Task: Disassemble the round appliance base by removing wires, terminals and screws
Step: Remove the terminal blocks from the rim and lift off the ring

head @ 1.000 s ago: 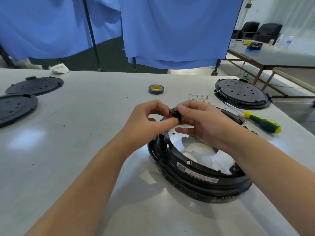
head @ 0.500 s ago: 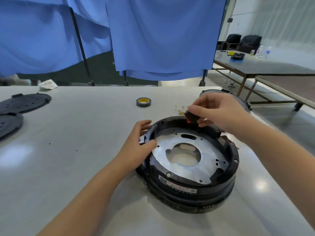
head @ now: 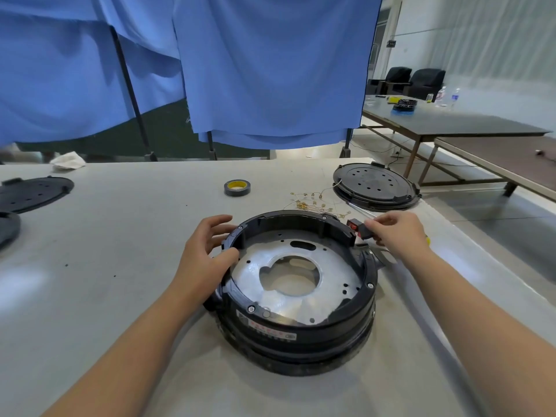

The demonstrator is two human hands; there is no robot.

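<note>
A round black appliance base sits near the front edge of a pale tabletop, its open top showing a silver metal plate with a large central hole. The left hand rests on the base's left rim, thumb hooked inside, fingers spread loosely along the outer wall. The right hand hovers just beyond the base's right rim, its fingertips pinching a small black switch with a red rocker, held clear of the base. A scatter of thin wires with brass terminals lies just behind the base. Farther back stands a roll of black tape; a black perforated cover rests at the tabletop's right edge, and two similar covers lie at the left edge. Blue curtains hang behind.
</note>
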